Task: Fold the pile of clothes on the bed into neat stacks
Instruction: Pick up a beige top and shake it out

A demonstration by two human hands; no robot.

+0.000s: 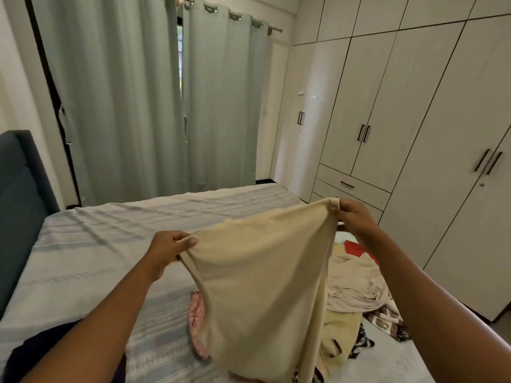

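I hold a cream-yellow garment point(262, 286) up in the air over the bed point(110, 244). My left hand point(171, 247) pinches its upper left corner. My right hand point(351, 217) pinches its upper right corner, higher and farther away. The cloth hangs down between my arms and hides part of the pile. Behind and to the right of it lies the pile of clothes point(356, 288): a beige piece, a red piece point(355, 248), a dark patterned piece point(387, 322). A pink item point(197, 313) peeks out left of the hanging cloth.
The bed wears a pale striped sheet, with a teal headboard point(19, 203) at the left. Green-grey curtains point(154, 100) hang behind the bed. A wall of white wardrobe doors point(414, 120) runs along the right. A dark garment point(41, 352) lies at the lower left.
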